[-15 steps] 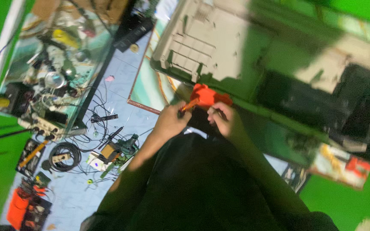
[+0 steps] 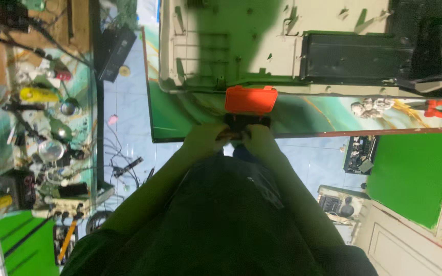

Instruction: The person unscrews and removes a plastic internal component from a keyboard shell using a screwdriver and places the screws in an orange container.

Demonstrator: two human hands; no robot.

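Head view: I see L hand [image 2: 203, 140] + R hand [image 2: 262, 140] side by side at table [image 2: 190, 120] near edge, fingers wrapped round dark base of orange-topped tool [image 2: 250, 99]. Orange end touches lip of beige appliance casing [image 2: 262, 46], prob. braced there for steadiness. Two-hand hold looks meant for control. Cluttered bench [image 2: 42, 117] well apart, left.

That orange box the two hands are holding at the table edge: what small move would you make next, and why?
Probably slide the orange box a little further onto the table. Both the left hand and the right hand grip its dark near end, which seems to sit right at the table edge, over the lap. The cream housing lies just beyond it, so there is little room.
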